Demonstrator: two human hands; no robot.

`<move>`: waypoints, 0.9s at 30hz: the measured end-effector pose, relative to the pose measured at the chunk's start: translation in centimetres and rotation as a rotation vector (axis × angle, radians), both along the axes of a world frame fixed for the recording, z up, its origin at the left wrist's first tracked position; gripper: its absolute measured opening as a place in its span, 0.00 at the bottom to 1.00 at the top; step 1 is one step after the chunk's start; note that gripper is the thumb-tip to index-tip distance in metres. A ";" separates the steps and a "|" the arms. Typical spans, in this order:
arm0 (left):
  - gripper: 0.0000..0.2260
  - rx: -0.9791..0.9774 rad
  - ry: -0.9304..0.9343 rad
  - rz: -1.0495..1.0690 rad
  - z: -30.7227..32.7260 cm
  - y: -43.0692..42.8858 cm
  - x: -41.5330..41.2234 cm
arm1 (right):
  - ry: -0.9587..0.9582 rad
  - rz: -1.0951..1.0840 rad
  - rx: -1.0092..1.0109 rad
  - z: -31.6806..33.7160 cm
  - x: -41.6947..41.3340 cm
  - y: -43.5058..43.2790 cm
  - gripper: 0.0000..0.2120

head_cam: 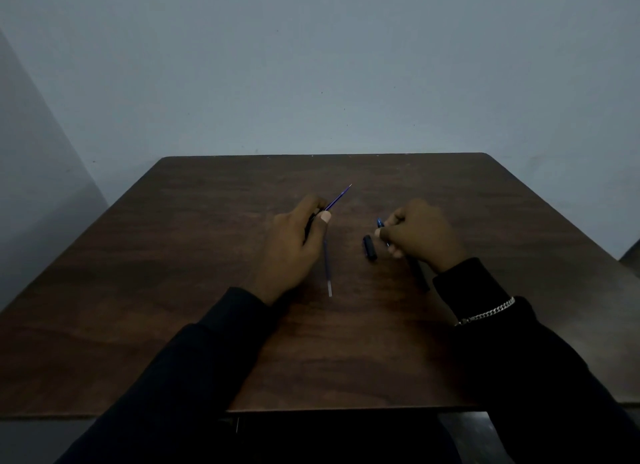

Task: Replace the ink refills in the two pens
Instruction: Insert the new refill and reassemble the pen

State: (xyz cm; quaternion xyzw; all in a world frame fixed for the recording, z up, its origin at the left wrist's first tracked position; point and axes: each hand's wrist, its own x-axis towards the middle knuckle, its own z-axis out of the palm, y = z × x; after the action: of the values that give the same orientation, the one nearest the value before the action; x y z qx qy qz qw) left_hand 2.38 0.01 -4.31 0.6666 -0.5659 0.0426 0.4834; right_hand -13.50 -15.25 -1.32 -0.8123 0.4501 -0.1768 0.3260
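While left hand (291, 249) pinches a refill (337, 197), right hand (422, 235) grips a pen (380, 223), black piece (370, 247) between.

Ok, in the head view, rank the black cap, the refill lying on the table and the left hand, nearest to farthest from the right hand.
From the right hand:
1. The black cap, just left of it.
2. The loose refill, farther left, mid-table.
3. The left hand, leftmost, past that refill.
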 end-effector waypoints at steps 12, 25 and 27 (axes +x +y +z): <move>0.08 0.011 0.018 -0.008 -0.1 -0.1 0.1 | 0.078 -0.028 0.013 -0.9 0.8 -0.1 0.07; 0.08 0.017 0.011 -0.006 -0.2 -0.2 0.3 | 0.119 -0.026 -0.023 -0.8 1.1 0.4 0.11; 0.07 0.023 0.006 -0.010 -0.2 -0.2 0.3 | 0.105 -0.039 -0.018 -0.7 1.1 0.4 0.08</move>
State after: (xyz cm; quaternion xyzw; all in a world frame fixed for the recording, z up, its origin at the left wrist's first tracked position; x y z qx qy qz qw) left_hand 2.67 -0.17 -4.50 0.6695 -0.5680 0.0315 0.4776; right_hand -12.43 -14.86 -2.07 -0.8146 0.4807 -0.1442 0.2909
